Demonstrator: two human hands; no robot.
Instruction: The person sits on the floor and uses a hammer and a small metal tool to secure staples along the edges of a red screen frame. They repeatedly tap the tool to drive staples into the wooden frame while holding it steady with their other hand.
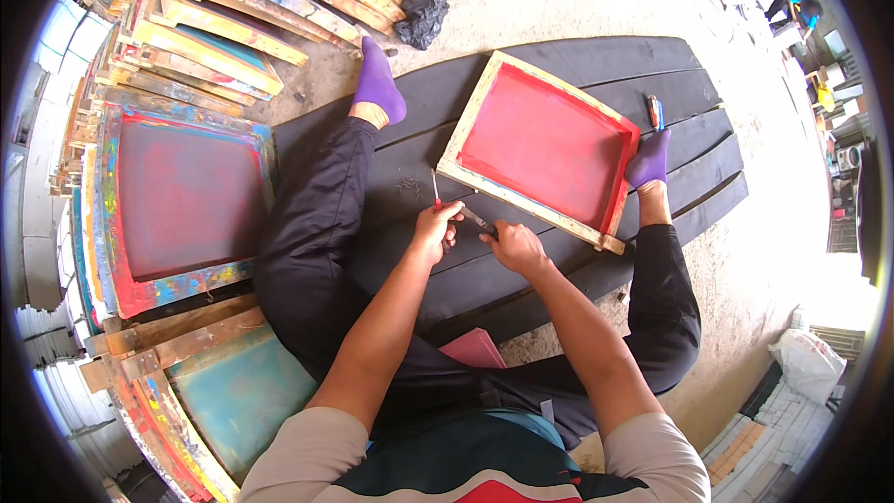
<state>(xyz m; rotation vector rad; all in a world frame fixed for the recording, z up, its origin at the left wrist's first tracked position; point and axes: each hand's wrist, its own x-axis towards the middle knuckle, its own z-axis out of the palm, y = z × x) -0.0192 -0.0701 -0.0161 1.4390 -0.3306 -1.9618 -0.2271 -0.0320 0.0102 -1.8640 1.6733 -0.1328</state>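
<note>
My left hand (433,233) is closed around a slim screwdriver-like tool (437,192), its thin shaft pointing up and a red part at my fingers. In my closed right hand (518,248) is a dark-handled metal tool (480,220); its far end reaches my left fingers, and its exact kind is unclear. Just beyond both hands lies a wooden screen-printing frame (549,149) with red mesh, tilted on the black slatted surface (410,144). Its lower left corner is nearest my left hand. Small dark bits (408,186) lie on the slats left of that corner.
Colour-stained frames (214,14) are stacked at the far left, above a dark-mesh frame (191,196) and a teal one (237,396). A black plastic bag (422,13) sits beyond. A small red-and-blue object (656,112) lies by my right foot. Another person (794,9) is far right.
</note>
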